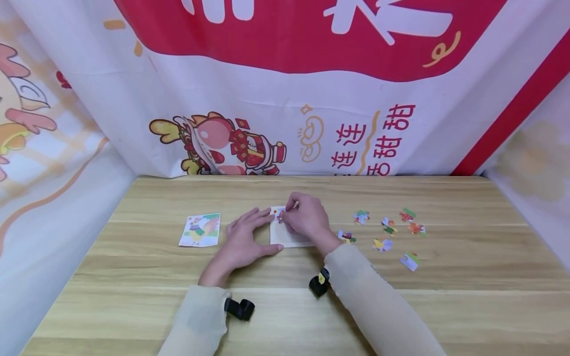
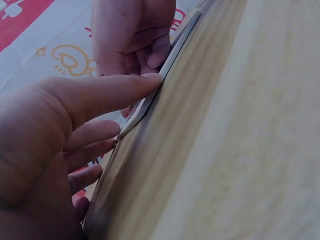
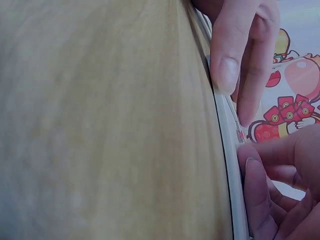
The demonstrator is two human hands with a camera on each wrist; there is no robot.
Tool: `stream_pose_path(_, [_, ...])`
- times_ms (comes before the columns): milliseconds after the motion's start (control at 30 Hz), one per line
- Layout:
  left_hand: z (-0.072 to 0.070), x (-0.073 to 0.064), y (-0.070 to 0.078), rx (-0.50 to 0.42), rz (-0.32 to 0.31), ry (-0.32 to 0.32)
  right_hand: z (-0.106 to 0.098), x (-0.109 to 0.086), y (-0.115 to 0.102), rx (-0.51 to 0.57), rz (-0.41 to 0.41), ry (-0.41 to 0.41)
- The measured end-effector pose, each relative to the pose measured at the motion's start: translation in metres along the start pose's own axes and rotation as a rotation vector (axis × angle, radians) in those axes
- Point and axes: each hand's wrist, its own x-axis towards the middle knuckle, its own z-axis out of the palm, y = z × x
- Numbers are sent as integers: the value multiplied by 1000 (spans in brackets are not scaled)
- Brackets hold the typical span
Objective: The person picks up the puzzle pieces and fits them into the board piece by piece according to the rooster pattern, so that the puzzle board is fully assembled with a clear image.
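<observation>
Left hand point(image 1: 246, 241) is spread out, fingers and thumb just bracing the board point(image 1: 287, 239) on the table point(image 1: 276, 321); right hand point(image 1: 308, 217), wrist bent, pinches a puzzle piece point(image 1: 281, 215) at its far-left part.

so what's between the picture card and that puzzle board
The left hand lies between the picture card and the puzzle board, with a strip of bare tabletop beside the card; the head view shows this.

The right hand point(image 1: 307, 215) hides part of the puzzle tray point(image 1: 285, 238); jigsaw pieces point(image 1: 382, 244) to its right show too small for detail.
</observation>
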Motion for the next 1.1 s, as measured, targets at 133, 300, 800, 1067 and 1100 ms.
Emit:
stream_pose_path(133, [2,1,0,17,7,-3,1,1,0,-9,-1,4])
stream_pose_path(300, [3,1,0,23,16,-3,3,2,-1,-40,1,19])
stream_pose_path(800, [3,-1,1,28,40,-12,4,4,-1,-10,61,12])
stream_pose_path(1067, [2,-1,4,37,22,-37,-2,6,5,184,91,-43])
stream_pose_path(1100, [2,-1,4,37,22,-37,-2,6,5,182,94,-44])
